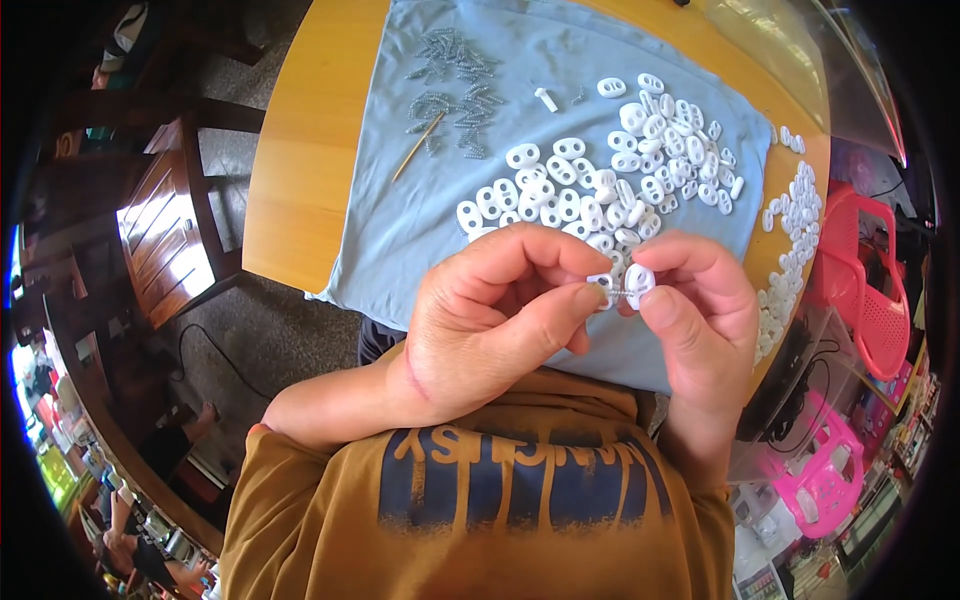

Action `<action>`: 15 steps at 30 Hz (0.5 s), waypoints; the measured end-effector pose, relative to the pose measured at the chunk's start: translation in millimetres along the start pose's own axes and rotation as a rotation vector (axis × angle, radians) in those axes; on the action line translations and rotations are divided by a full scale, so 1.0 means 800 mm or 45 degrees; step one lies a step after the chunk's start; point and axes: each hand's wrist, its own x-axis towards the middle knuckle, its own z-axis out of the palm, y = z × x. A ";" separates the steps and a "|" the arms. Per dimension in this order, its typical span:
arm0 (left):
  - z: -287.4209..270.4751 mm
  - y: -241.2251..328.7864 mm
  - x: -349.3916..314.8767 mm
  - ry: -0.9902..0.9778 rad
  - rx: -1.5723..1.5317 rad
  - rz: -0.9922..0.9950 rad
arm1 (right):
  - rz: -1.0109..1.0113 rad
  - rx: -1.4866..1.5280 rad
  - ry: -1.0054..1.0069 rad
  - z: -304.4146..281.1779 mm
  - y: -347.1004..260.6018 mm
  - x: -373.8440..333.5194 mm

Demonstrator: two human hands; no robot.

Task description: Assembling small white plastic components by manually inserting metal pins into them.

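My left hand pinches a white oval plastic piece with two holes between thumb and forefinger. Opposite it, my right hand grips a second white two-holed piece by thumb and fingertips. A small metal spring bridges the gap between the two pieces. Just beyond my hands, a loose pile of similar white two-holed pieces spreads over the blue cloth. Several metal springs lie heaped at the far left of the cloth.
A thin wooden stick lies by the springs, and a small white peg-shaped part sits right of them. More white pieces line the right side of the wooden table. Red and pink plastic chairs stand at the right.
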 end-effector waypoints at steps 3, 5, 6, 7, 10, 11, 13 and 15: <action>0.000 -0.003 0.001 0.015 -0.002 0.016 | -0.037 -0.062 -0.008 0.001 0.001 0.000; -0.001 -0.004 0.001 0.013 0.007 0.011 | -0.045 -0.060 0.001 0.001 0.001 0.000; -0.002 -0.004 0.001 0.014 0.008 0.011 | -0.035 -0.055 0.011 0.001 0.001 0.000; -0.002 -0.003 0.001 0.022 0.010 -0.001 | -0.024 -0.050 0.020 0.001 0.001 0.000; -0.003 -0.006 0.002 0.028 0.023 -0.009 | -0.038 -0.045 0.018 0.003 0.001 0.001; -0.003 -0.007 0.003 0.026 0.034 -0.004 | -0.037 -0.045 0.018 0.003 0.001 0.001; -0.003 -0.007 0.004 0.025 0.042 -0.005 | -0.089 -0.167 0.035 0.005 0.002 0.001; -0.004 -0.008 0.004 0.025 0.052 -0.005 | -0.201 -0.393 0.023 0.003 0.002 0.002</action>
